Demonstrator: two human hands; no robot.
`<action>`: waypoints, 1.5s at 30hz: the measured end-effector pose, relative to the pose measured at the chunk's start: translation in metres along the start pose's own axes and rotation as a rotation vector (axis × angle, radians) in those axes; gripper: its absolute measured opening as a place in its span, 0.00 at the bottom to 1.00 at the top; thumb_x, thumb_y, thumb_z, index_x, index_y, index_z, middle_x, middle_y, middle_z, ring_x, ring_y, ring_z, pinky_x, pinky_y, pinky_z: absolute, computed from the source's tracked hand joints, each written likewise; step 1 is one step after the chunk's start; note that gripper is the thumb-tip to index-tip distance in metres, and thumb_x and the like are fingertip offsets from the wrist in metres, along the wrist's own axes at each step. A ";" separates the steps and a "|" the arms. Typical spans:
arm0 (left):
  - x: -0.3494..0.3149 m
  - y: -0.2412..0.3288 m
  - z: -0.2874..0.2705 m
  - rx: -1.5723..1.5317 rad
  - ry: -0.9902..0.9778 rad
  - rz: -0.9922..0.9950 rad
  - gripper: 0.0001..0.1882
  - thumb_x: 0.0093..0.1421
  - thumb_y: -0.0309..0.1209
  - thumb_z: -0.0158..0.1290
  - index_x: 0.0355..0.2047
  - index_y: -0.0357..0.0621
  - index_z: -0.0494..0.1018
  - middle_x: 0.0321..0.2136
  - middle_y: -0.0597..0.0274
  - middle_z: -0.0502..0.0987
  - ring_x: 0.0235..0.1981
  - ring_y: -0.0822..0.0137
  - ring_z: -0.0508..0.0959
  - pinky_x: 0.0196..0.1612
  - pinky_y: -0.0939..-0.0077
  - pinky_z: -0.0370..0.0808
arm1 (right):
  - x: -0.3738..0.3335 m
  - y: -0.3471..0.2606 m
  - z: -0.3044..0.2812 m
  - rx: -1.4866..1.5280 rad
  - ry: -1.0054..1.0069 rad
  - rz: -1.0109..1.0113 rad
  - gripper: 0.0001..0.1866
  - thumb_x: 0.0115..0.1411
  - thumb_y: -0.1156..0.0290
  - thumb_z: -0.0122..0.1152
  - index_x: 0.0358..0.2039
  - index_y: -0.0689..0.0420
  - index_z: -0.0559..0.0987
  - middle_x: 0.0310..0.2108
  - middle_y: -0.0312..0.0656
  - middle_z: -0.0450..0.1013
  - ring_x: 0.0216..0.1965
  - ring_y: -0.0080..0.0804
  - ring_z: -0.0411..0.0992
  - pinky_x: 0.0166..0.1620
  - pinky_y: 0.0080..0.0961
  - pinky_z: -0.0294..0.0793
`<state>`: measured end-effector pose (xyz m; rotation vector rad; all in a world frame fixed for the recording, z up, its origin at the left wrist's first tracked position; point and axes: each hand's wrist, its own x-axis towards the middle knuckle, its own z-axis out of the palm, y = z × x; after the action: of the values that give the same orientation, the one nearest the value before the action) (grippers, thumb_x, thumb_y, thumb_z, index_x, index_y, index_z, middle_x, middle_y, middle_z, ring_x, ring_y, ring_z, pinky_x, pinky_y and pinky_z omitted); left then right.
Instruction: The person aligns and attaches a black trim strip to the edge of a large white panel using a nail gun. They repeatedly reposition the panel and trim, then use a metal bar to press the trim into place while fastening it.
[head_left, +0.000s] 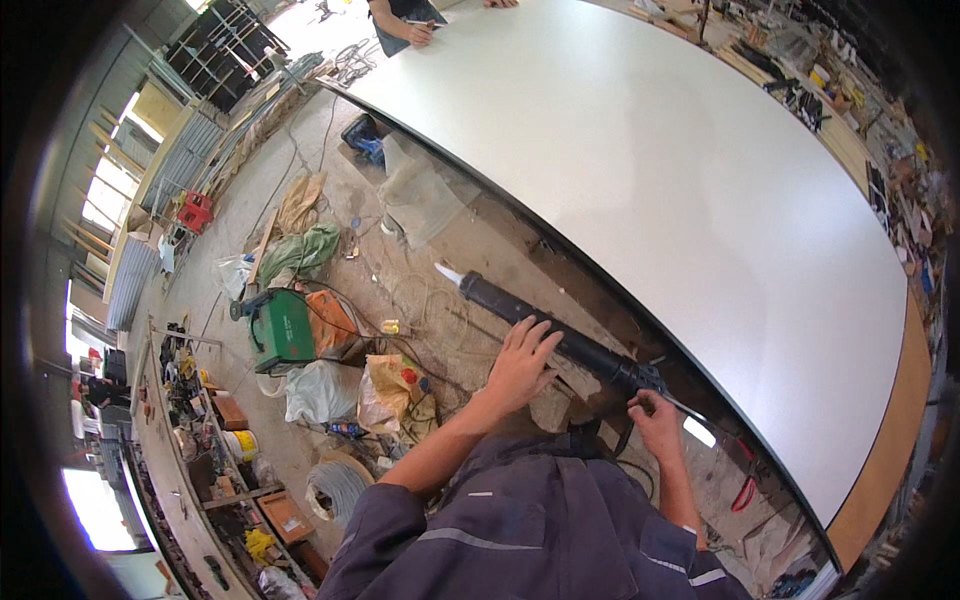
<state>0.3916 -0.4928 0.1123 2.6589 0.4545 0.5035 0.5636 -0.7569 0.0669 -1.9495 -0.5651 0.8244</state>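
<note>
A black caulking gun (550, 335) with a long tubular barrel lies slantwise in front of my body, its white nozzle (449, 272) pointing to the far left. My left hand (522, 362) is on the middle of the barrel, fingers laid over its near side and slightly apart. At the rear end my right hand (656, 422) has its fingers curled close against the handle and the metal rod (690, 411). Exactly what the right fingertips grip is partly hidden. Beyond the gun stretches a large white panel (700, 220) with a dark edge.
Another person's hand (420, 34) rests at the panel's far edge. On the floor to the left are a green machine (283, 330), a white plastic bag (322, 390), a paper sack (392, 392) and a coil of grey hose (338, 488). Red-handled pliers (743, 493) lie at right.
</note>
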 end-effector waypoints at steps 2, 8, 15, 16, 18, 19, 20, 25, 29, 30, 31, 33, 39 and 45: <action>0.021 -0.026 0.008 0.149 -0.047 0.123 0.35 0.47 0.31 0.66 0.57 0.42 0.70 0.53 0.47 0.73 0.59 0.47 0.70 0.68 0.43 0.59 | 0.008 -0.001 0.015 -0.027 0.042 0.015 0.17 0.59 0.76 0.63 0.49 0.66 0.79 0.34 0.40 0.80 0.37 0.25 0.79 0.43 0.24 0.77; 0.048 -0.103 0.040 0.144 -0.322 0.356 0.31 0.47 0.38 0.67 0.51 0.43 0.73 0.42 0.56 0.78 0.47 0.54 0.77 0.57 0.55 0.68 | 0.021 0.001 0.043 0.217 0.316 0.176 0.16 0.61 0.73 0.61 0.47 0.69 0.78 0.33 0.44 0.78 0.26 0.29 0.79 0.30 0.24 0.78; 0.133 -0.139 0.032 -0.031 -0.244 0.519 0.21 0.51 0.30 0.61 0.47 0.42 0.76 0.43 0.51 0.80 0.48 0.50 0.77 0.52 0.53 0.73 | -0.046 0.005 0.066 0.412 0.719 0.281 0.12 0.65 0.70 0.59 0.45 0.63 0.78 0.38 0.43 0.79 0.35 0.31 0.80 0.36 0.27 0.81; 0.142 -0.147 0.026 0.000 -0.332 0.513 0.23 0.53 0.31 0.60 0.51 0.43 0.76 0.46 0.51 0.79 0.49 0.49 0.77 0.54 0.53 0.72 | -0.065 0.008 0.071 0.400 0.775 0.348 0.13 0.65 0.69 0.59 0.46 0.64 0.78 0.38 0.43 0.79 0.34 0.30 0.79 0.36 0.26 0.80; 0.146 -0.154 0.019 0.078 -0.557 0.316 0.27 0.55 0.32 0.61 0.56 0.42 0.74 0.50 0.49 0.77 0.53 0.48 0.75 0.58 0.53 0.71 | -0.108 0.009 0.079 0.148 0.851 0.422 0.15 0.64 0.69 0.61 0.46 0.67 0.80 0.35 0.43 0.79 0.33 0.27 0.79 0.37 0.25 0.80; 0.143 -0.164 0.017 0.096 -0.525 0.278 0.28 0.55 0.32 0.62 0.57 0.41 0.73 0.51 0.47 0.77 0.55 0.47 0.74 0.60 0.51 0.69 | -0.123 0.002 0.081 -0.057 0.861 0.520 0.14 0.64 0.70 0.60 0.46 0.67 0.80 0.33 0.44 0.80 0.33 0.27 0.79 0.35 0.25 0.78; 0.142 -0.162 0.007 0.110 -0.424 0.273 0.28 0.56 0.31 0.62 0.58 0.41 0.73 0.51 0.44 0.77 0.55 0.43 0.73 0.62 0.50 0.68 | -0.137 0.014 0.092 0.158 0.958 0.510 0.14 0.63 0.71 0.60 0.46 0.67 0.80 0.32 0.44 0.80 0.33 0.28 0.79 0.34 0.25 0.78; 0.111 -0.127 0.011 -0.110 -0.231 0.265 0.19 0.60 0.26 0.59 0.52 0.35 0.73 0.48 0.41 0.76 0.52 0.40 0.73 0.56 0.49 0.69 | -0.241 0.074 0.127 0.428 1.247 0.620 0.14 0.63 0.73 0.60 0.46 0.69 0.79 0.31 0.46 0.80 0.30 0.31 0.80 0.32 0.26 0.78; 0.061 -0.029 0.012 -0.234 -0.339 0.224 0.16 0.63 0.24 0.56 0.51 0.34 0.74 0.47 0.41 0.76 0.49 0.41 0.74 0.52 0.53 0.71 | -0.310 0.144 0.169 0.466 1.349 0.714 0.14 0.62 0.74 0.62 0.45 0.69 0.79 0.31 0.47 0.80 0.30 0.32 0.81 0.31 0.27 0.79; 0.048 -0.007 0.016 -0.245 -0.350 0.226 0.15 0.64 0.24 0.56 0.50 0.34 0.74 0.47 0.41 0.76 0.48 0.41 0.75 0.51 0.54 0.72 | -0.325 0.150 0.171 0.515 1.334 0.731 0.14 0.62 0.73 0.62 0.45 0.69 0.79 0.31 0.47 0.80 0.30 0.32 0.81 0.31 0.27 0.79; 0.039 0.012 0.025 -0.288 -0.343 0.279 0.14 0.64 0.24 0.56 0.50 0.34 0.74 0.46 0.42 0.76 0.47 0.41 0.75 0.50 0.55 0.72 | -0.339 0.157 0.169 0.561 1.318 0.748 0.15 0.61 0.73 0.62 0.45 0.70 0.78 0.31 0.48 0.80 0.30 0.33 0.81 0.31 0.28 0.79; 0.022 0.052 0.040 -0.360 -0.331 0.382 0.13 0.64 0.24 0.56 0.49 0.34 0.75 0.45 0.42 0.77 0.45 0.41 0.76 0.49 0.56 0.73 | -0.362 0.175 0.164 0.622 1.308 0.773 0.15 0.62 0.73 0.62 0.46 0.69 0.78 0.32 0.48 0.80 0.30 0.33 0.81 0.32 0.28 0.80; -0.010 0.172 0.072 -0.341 -0.416 0.422 0.10 0.65 0.27 0.57 0.45 0.37 0.77 0.41 0.45 0.78 0.44 0.44 0.77 0.49 0.57 0.73 | -0.430 0.243 0.128 0.760 1.330 0.697 0.14 0.64 0.72 0.59 0.46 0.68 0.79 0.33 0.46 0.80 0.31 0.31 0.81 0.33 0.27 0.81; 0.010 0.267 0.099 -0.381 -0.388 0.442 0.10 0.66 0.27 0.56 0.46 0.37 0.77 0.42 0.46 0.78 0.46 0.47 0.78 0.51 0.59 0.73 | -0.440 0.267 0.046 0.773 1.334 0.606 0.15 0.64 0.72 0.59 0.47 0.68 0.79 0.31 0.46 0.81 0.29 0.30 0.80 0.31 0.26 0.78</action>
<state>0.5038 -0.7529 0.1459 2.3898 -0.3206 0.1591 0.2495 -1.1519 -0.0432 -1.4621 1.0194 -0.0934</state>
